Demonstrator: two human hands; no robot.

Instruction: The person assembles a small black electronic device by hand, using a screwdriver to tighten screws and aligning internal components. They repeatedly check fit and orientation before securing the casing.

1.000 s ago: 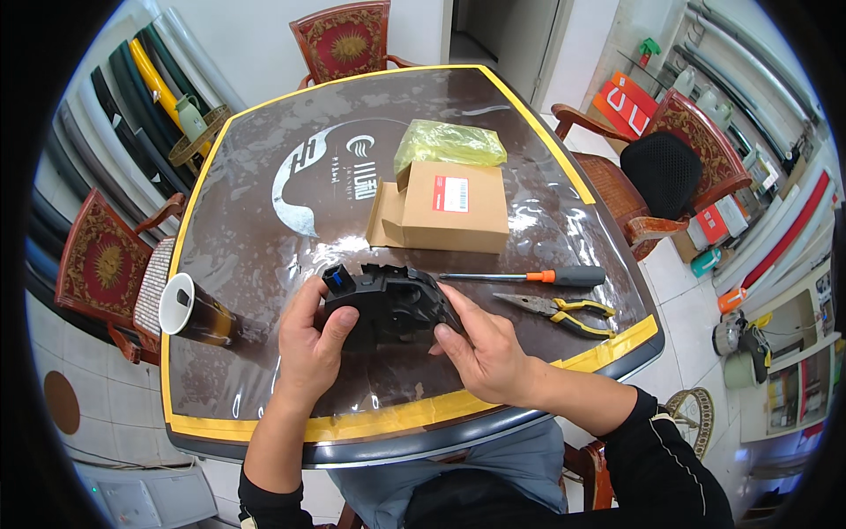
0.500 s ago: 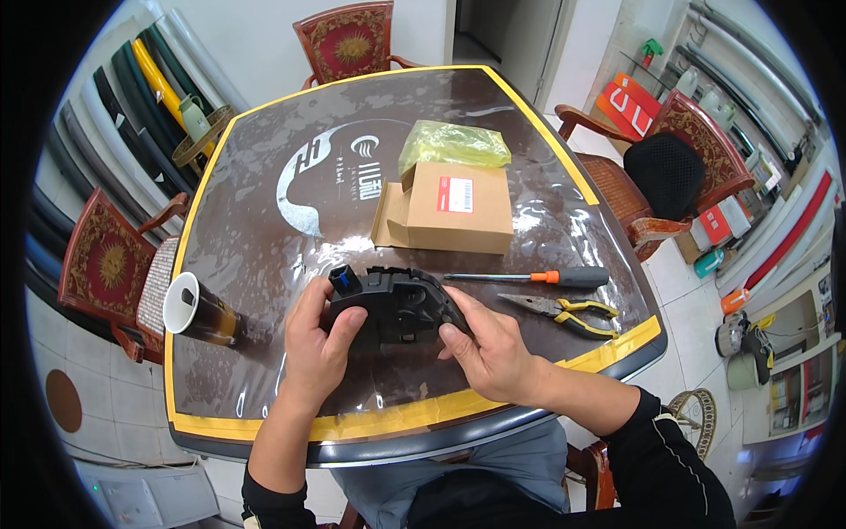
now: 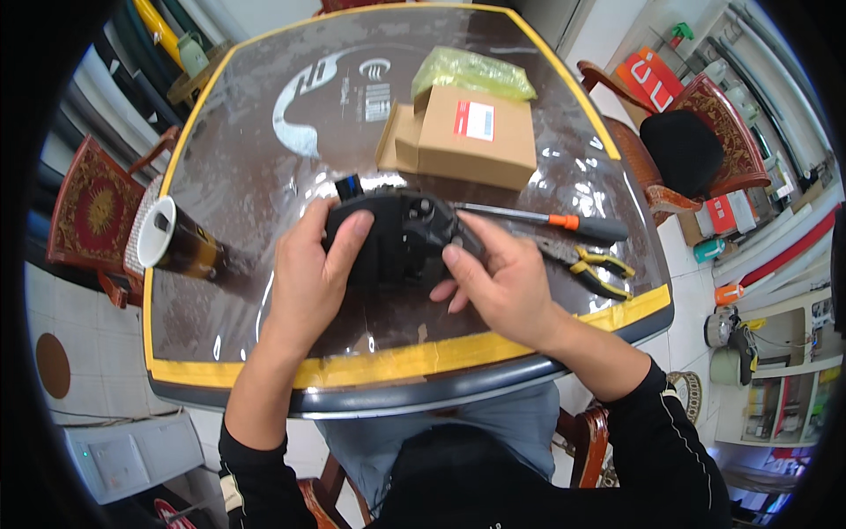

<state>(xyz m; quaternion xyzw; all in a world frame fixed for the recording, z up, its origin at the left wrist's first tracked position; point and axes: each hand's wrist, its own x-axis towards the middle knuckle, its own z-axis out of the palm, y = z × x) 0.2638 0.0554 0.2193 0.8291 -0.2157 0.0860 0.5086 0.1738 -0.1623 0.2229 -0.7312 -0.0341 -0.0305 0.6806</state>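
Observation:
Above the near half of the table I hold a black plastic housing [image 3: 388, 242] with both hands. It has a curved, uneven outline and a square socket with blue inside at its upper left. My left hand [image 3: 308, 269] wraps its left end, the thumb lying over the top face. At the right end, my right hand [image 3: 511, 278] pinches it between thumb and fingers, with some fingertips curled below. The palms hide both ends. Just right of my right hand are a screwdriver [image 3: 602, 229] with a grey and orange handle and yellow-and-black pliers [image 3: 601, 272], their jaws partly covered.
An opened cardboard box [image 3: 498, 159] stands beyond the housing, with a crumpled yellow-green plastic bag [image 3: 467, 75] behind it. At the left stands a paper cup [image 3: 187, 247]. Yellow tape [image 3: 414, 357] borders the brown tabletop [image 3: 238, 176]. Chairs surround the table.
The view has tipped downward, so the table sits higher in the picture. The housing has turned a little in my hands, showing its face at another angle. Both hands keep hold of it.

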